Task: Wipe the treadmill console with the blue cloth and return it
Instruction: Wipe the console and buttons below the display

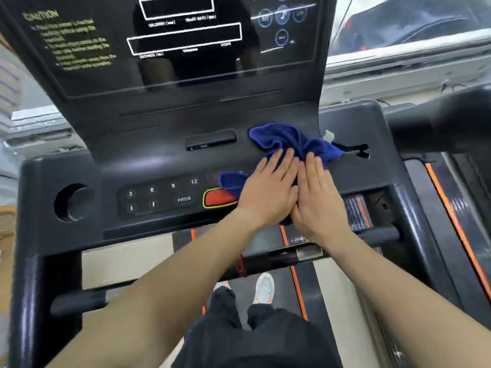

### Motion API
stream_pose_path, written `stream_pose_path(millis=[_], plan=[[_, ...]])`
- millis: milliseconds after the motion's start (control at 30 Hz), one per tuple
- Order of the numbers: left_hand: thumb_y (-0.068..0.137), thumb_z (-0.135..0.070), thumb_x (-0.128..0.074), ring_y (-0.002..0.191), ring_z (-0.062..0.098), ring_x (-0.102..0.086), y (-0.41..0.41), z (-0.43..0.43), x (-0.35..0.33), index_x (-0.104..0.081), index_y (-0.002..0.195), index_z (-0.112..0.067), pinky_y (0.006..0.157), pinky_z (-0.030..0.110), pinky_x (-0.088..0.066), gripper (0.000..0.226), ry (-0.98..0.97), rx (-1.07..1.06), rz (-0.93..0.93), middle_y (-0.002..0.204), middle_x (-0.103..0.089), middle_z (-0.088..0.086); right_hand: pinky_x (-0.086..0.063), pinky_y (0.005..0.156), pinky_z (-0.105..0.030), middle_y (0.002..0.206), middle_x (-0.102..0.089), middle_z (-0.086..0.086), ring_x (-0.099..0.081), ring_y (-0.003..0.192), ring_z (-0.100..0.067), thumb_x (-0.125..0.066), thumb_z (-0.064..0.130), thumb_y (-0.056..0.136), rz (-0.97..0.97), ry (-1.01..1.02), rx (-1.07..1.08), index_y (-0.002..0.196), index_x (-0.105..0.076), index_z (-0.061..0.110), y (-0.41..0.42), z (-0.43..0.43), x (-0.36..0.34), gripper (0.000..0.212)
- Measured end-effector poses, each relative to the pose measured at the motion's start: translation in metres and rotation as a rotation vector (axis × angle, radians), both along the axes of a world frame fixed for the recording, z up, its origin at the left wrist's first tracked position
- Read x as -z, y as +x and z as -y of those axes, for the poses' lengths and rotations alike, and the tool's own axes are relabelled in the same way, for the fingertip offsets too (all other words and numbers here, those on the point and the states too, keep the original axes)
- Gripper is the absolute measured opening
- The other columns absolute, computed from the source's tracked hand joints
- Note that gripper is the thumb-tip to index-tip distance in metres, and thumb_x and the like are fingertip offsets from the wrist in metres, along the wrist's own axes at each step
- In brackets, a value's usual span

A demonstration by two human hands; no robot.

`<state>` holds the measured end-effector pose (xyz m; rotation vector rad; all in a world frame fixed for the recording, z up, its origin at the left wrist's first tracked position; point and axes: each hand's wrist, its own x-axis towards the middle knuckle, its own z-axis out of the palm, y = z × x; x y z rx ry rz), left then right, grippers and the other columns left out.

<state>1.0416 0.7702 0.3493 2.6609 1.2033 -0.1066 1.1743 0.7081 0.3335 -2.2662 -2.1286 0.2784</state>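
The black treadmill console (159,160) fills the view, its dark display (186,70) above and a button panel (159,197) below. A crumpled blue cloth (281,139) lies on the console's right half, spreading from the ledge down over the panel. My left hand (268,192) and my right hand (316,200) lie flat side by side on the cloth, fingers stretched out and pressing it onto the surface. The cloth's lower left corner covers the right end of the red stop button (216,198).
A round cup holder (73,203) sits at the console's left. A thick black handlebar (438,128) juts out at the right. Below are a crossbar (292,254), the belt with orange stripes (299,290), and my legs and shoes.
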Motion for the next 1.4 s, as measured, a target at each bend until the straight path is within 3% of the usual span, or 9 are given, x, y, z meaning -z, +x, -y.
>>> stream_pose_path(millis=[200, 367, 467, 600, 667, 767, 900, 1167, 1400], plan=[[0.087, -0.026, -0.043, 0.148, 0.030, -0.031, -0.068, 0.035, 0.013, -0.035, 0.151, -0.002, 0.119, 0.043, -0.031, 0.069, 0.107, 0.109, -0.018, 0.160, -0.032, 0.016, -0.031, 0.117, -0.051, 0.157, -0.032, -0.028, -0.028, 0.148, -0.041, -0.047, 0.009, 0.089, -0.062, 0.179, -0.169, 0.148, -0.037, -0.007, -0.042, 0.038, 0.014, 0.062], [0.080, -0.005, -0.070, 0.123, 0.027, -0.062, -0.113, 0.033, 0.006, -0.064, 0.129, -0.011, 0.095, 0.042, -0.056, 0.050, 0.186, 0.070, 0.043, 0.134, -0.065, 0.009, -0.055, 0.089, -0.043, 0.116, -0.073, -0.014, -0.068, 0.108, -0.033, -0.057, 0.008, 0.090, -0.220, 0.396, -0.213, 0.109, -0.073, 0.005, -0.074, 0.022, 0.004, 0.025], [0.081, -0.019, -0.050, 0.097, 0.024, -0.071, -0.099, 0.031, -0.034, -0.066, 0.113, -0.028, 0.073, 0.041, -0.058, 0.036, 0.067, -0.113, 0.259, 0.107, -0.074, -0.006, -0.051, 0.073, -0.036, 0.090, -0.075, -0.002, -0.067, 0.083, -0.025, -0.053, 0.011, 0.083, -0.570, 0.327, 0.001, 0.098, -0.072, 0.015, -0.066, 0.020, -0.034, 0.025], [0.085, -0.013, -0.058, 0.095, 0.015, -0.067, -0.053, 0.006, -0.075, -0.068, 0.105, -0.020, 0.086, 0.029, -0.050, 0.024, -0.112, -0.302, 0.642, 0.101, -0.073, -0.007, -0.051, 0.081, -0.029, 0.092, -0.071, 0.009, -0.064, 0.089, -0.013, -0.052, 0.016, 0.089, -1.020, 0.215, 0.369, 0.098, -0.066, 0.024, -0.030, 0.005, -0.070, 0.019], [0.086, -0.013, -0.061, 0.094, 0.014, -0.064, -0.023, -0.015, -0.076, -0.067, 0.102, -0.019, 0.085, 0.025, -0.047, 0.018, -0.149, -0.410, 0.678, 0.099, -0.071, -0.007, -0.047, 0.083, -0.025, 0.101, -0.069, 0.005, -0.062, 0.098, -0.017, -0.052, 0.021, 0.095, -0.891, 0.242, 0.477, 0.105, -0.065, 0.026, -0.003, -0.009, -0.074, 0.018], [0.086, -0.007, -0.053, 0.108, 0.024, -0.057, 0.009, -0.032, -0.060, -0.065, 0.114, -0.018, 0.091, 0.034, -0.044, 0.032, -0.018, -0.367, 0.413, 0.121, -0.062, 0.000, -0.044, 0.099, -0.045, 0.136, -0.054, -0.010, -0.049, 0.123, -0.034, -0.049, 0.031, 0.098, -0.335, 0.246, 0.482, 0.134, -0.058, 0.022, 0.026, -0.022, -0.059, 0.038], [0.092, -0.010, -0.050, 0.144, 0.025, -0.037, 0.007, -0.014, -0.026, -0.051, 0.144, -0.014, 0.116, 0.036, -0.031, 0.052, -0.077, -0.110, 0.210, 0.157, -0.041, 0.007, -0.031, 0.114, -0.056, 0.159, -0.032, -0.021, -0.029, 0.146, -0.040, -0.029, 0.039, 0.099, -0.098, 0.126, 0.075, 0.151, -0.039, 0.009, 0.016, -0.021, -0.018, 0.061], [0.084, -0.019, -0.041, 0.126, 0.025, -0.061, -0.096, 0.021, -0.013, -0.067, 0.127, -0.008, 0.096, 0.036, -0.053, 0.051, 0.197, -0.183, 0.106, 0.138, -0.062, 0.011, -0.018, 0.123, -0.048, 0.163, -0.024, -0.018, -0.019, 0.152, -0.033, -0.031, 0.040, 0.099, -0.103, 0.106, -0.128, 0.154, -0.033, 0.005, -0.091, -0.013, 0.000, 0.065], [0.088, -0.021, -0.035, 0.131, 0.037, -0.054, -0.025, 0.006, 0.005, -0.059, 0.135, -0.002, 0.108, 0.042, -0.043, 0.056, 0.243, 0.022, 0.002, 0.143, -0.054, 0.022, -0.023, 0.121, -0.047, 0.162, -0.029, -0.016, -0.024, 0.151, -0.031, -0.032, 0.039, 0.099, -0.008, 0.113, -0.052, 0.152, -0.038, 0.005, -0.007, -0.014, 0.008, 0.063]])
